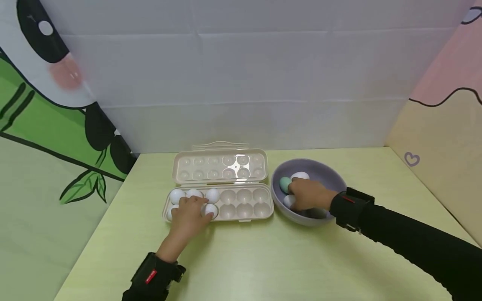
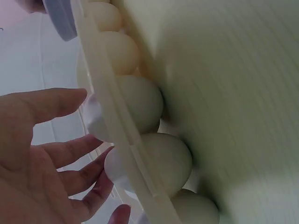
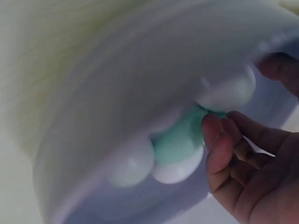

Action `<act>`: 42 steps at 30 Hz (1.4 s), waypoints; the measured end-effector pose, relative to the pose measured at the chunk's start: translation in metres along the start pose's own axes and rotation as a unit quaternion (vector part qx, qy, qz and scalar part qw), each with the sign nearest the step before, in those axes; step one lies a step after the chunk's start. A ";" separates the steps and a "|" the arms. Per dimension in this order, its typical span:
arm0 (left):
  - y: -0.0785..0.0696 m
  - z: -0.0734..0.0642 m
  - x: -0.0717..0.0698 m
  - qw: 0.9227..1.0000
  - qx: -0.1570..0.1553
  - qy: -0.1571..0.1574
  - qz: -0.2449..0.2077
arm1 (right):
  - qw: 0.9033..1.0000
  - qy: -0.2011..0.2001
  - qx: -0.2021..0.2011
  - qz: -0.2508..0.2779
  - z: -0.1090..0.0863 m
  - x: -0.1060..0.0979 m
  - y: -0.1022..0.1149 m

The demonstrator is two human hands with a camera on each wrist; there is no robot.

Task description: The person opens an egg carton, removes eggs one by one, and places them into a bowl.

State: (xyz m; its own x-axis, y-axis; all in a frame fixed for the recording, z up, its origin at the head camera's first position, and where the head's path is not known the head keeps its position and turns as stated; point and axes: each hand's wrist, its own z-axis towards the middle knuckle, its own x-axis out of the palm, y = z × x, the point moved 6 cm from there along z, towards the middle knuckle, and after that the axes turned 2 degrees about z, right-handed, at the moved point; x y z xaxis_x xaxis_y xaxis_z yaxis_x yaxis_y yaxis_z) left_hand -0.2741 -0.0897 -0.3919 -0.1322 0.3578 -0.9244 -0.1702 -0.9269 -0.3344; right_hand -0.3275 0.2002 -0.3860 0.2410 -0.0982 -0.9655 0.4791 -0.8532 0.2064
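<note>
A clear plastic egg carton (image 1: 244,218) lies unlatched on the table, several white eggs (image 1: 177,196) filling cups at its left side. Over these eggs spreads my left hand (image 1: 190,217), its thumb beside a front-row egg (image 1: 210,211). In the left wrist view, its fingertips rest at another egg (image 2: 117,168) and are loosely bent. My right hand (image 1: 308,194) reaches into a purple bowl (image 1: 333,177) holding white eggs and a green egg (image 1: 285,184). In the right wrist view, a white egg (image 3: 231,91) lies between thumb and forefinger, with no firm grip visible.
The carton's see-through lid (image 1: 220,167) is folded back toward the wall. Cups in the carton's right half hold no eggs. The bowl stands just right of the carton on the pale yellow table (image 1: 263,263). A white cloth wall (image 1: 244,83) rises behind.
</note>
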 end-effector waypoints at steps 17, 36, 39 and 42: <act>-0.016 -0.004 -0.021 0.992 0.065 -0.100 0.045 | 0.996 -0.076 -0.021 0.028 -0.030 -0.062 -0.003; -0.092 0.003 -0.043 0.893 0.157 -0.040 -0.421 | 0.945 -0.142 -0.247 0.158 -0.038 -0.077 0.102; -0.100 0.005 -0.040 0.868 0.147 -0.006 -0.474 | 0.932 -0.166 -0.274 0.170 -0.039 -0.080 0.111; -0.105 0.005 -0.040 0.854 0.136 0.017 -0.503 | 0.924 -0.192 -0.290 0.157 -0.040 -0.083 0.116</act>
State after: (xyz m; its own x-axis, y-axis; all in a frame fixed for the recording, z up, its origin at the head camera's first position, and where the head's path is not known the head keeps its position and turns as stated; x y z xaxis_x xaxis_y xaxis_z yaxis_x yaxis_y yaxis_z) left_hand -0.2558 -0.0058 -0.3192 0.2414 0.9493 -0.2016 -0.4023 -0.0912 -0.9110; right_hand -0.2584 0.1301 -0.2757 0.1810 -0.5646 -0.8053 0.8352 -0.3441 0.4289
